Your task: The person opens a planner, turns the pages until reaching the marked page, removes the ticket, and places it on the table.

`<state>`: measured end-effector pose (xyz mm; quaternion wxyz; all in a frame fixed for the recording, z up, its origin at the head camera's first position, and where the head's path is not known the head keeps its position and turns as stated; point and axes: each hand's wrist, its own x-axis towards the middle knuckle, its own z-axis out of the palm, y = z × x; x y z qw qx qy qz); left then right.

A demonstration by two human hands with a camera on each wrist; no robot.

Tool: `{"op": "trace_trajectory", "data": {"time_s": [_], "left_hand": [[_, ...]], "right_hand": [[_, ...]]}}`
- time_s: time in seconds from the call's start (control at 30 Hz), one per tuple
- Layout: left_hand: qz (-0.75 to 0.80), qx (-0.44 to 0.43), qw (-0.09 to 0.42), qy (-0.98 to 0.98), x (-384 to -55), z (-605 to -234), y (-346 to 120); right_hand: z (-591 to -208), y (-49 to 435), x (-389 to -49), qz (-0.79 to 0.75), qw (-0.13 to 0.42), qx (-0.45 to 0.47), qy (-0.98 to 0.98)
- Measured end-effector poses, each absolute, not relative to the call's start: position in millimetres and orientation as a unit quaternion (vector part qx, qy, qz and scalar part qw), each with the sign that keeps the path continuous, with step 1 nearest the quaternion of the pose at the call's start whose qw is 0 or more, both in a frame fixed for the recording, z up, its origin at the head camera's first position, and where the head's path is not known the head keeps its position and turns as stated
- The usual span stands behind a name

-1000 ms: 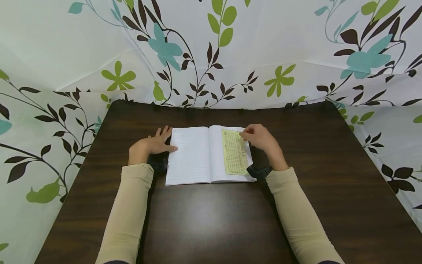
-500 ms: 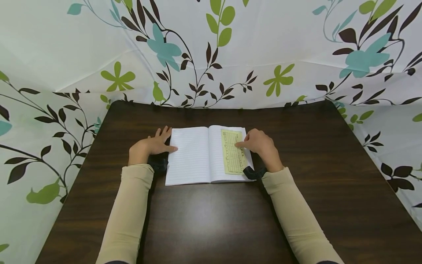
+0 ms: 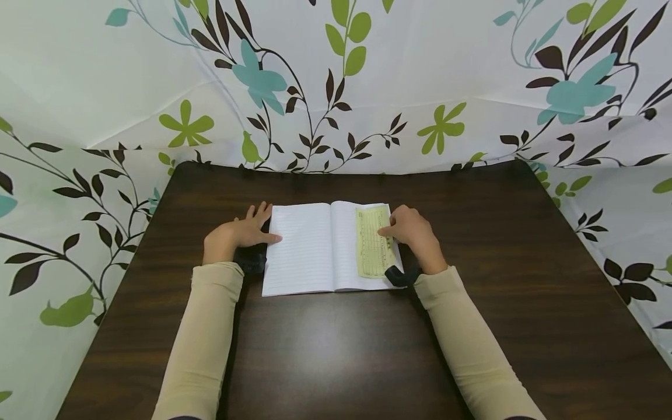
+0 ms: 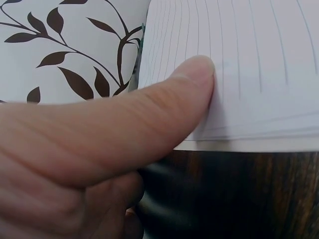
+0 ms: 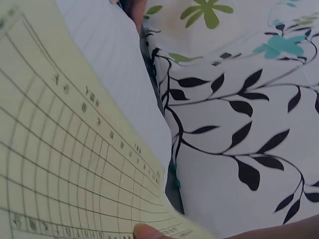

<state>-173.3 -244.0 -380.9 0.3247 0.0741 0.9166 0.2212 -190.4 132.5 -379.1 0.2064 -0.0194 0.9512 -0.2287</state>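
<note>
An open lined notebook point(image 3: 299, 256) lies flat on the table. On its right page is a pale yellow printed form point(image 3: 371, 245), a narrow sheet with a grid and small characters. My right hand point(image 3: 415, 230) pinches the form by its right edge, thumb on top. Close up in the right wrist view, the form point(image 5: 75, 149) bends upward near the thumb tip point(image 5: 147, 231). At the notebook's left edge, my left hand point(image 3: 238, 231) rests with spread fingers on the table. Its thumb point(image 4: 164, 104) presses on the left page.
The dark wood-grain table point(image 3: 325, 350) stretches to both sides and in front of the notebook. A white cloth point(image 3: 388, 70) with leaf and flower prints hangs behind the table and along its sides. Both wrists wear black bands point(image 3: 403, 276).
My right hand has moved from the form's upper right corner down to the middle of its right edge. The form has shifted slightly right and curves up. My left hand has stayed in place.
</note>
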Motion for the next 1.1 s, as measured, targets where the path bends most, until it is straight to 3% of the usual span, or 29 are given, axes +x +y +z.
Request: {"op": "trace_trajectory", "data": {"time_s": [0.37, 0.8, 1.1], "left_hand": [[0.224, 0.078, 0.325, 0.915, -173, -380, -244], [0.211, 0.094, 0.324, 0.917, -176, -379, -245], [0.215, 0.094, 0.328, 0.915, -174, -377, -244]], "right_hand": [[-388, 158, -205, -0.293, 0.226, -0.054, 0.927], [-371, 178, -208, -0.379, 0.205, -0.057, 0.9], [-363, 216, -208, -0.391, 0.197, -0.047, 0.898]]}}
